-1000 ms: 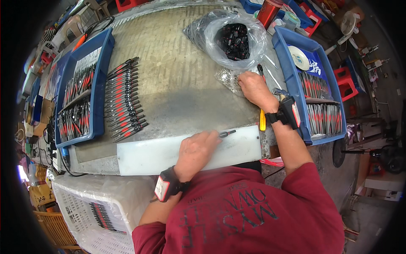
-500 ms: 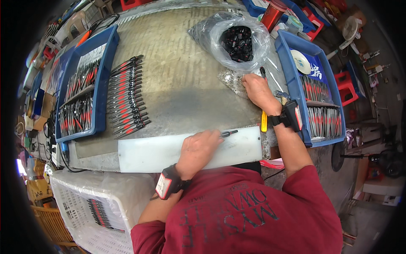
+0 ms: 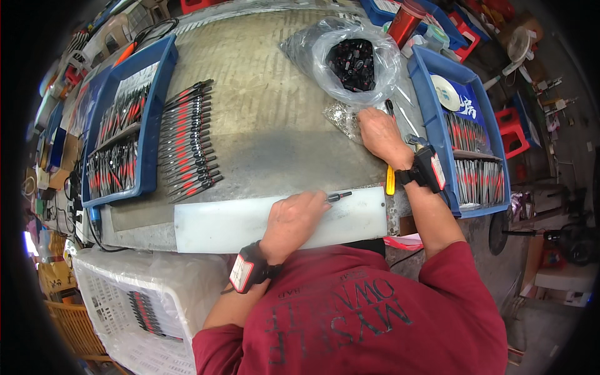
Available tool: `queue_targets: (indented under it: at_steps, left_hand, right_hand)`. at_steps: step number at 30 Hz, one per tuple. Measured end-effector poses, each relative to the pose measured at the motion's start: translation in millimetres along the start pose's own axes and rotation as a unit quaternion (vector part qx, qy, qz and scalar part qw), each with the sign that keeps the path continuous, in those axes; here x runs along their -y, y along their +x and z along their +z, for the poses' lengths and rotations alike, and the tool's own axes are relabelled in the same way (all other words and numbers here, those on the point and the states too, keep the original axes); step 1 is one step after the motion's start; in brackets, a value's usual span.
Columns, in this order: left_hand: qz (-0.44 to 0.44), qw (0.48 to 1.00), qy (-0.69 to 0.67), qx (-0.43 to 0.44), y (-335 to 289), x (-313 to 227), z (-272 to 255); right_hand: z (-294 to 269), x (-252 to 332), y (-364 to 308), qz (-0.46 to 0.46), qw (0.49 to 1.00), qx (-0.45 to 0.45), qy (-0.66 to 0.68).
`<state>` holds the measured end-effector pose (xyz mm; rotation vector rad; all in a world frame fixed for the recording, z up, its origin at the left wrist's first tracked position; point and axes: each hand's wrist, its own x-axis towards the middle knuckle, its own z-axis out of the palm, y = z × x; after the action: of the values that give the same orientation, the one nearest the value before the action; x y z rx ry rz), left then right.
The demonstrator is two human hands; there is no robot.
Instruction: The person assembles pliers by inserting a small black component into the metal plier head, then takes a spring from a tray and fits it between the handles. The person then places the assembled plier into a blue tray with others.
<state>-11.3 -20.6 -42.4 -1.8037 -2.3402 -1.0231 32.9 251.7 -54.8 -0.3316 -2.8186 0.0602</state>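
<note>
My left hand (image 3: 290,219) is closed above the white board (image 3: 219,224) at the table's near edge. Out of its fingers, pointing right, sticks a dark pen-shaped piece (image 3: 339,196); the rest of it is covered by the hand. My right hand (image 3: 380,134) reaches further out, its fingertips at a small clear bag of tiny metal parts (image 3: 341,117). Its fingers are bent together, and whatever may be between them is too small to make out. Just beyond lies an open clear plastic bag (image 3: 322,78) full of small black parts.
Black and red pen-shaped pieces (image 3: 187,140) lie in a row at left. Blue trays of similar pieces flank the table, left (image 3: 164,75) and right (image 3: 415,81). A yellow-handled tool (image 3: 390,180) lies near my right wrist. A white crate (image 3: 178,294) stands at lower left.
Both hands stay in nearly the same places. The left hand still holds the pen-shaped piece, and my right fingertips remain at the small bag.
</note>
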Motion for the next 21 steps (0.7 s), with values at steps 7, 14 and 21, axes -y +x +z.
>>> queue_targets:
  at_steps: [7,14,21]
  left_hand:
    - [0.018,1.000,0.007,-0.007,-2,3,1]
    - [0.014,1.000,0.008,-0.009,-2,2,1]
    - [0.005,1.000,0.026,0.005,-3,2,3]
  right_hand:
    - [-14,6,-11,0.082,0.987,-0.016,0.139]
    - [-37,19,-15,0.133,0.963,0.041,0.231]
    - [-62,63,-47,0.105,0.895,0.164,0.402]
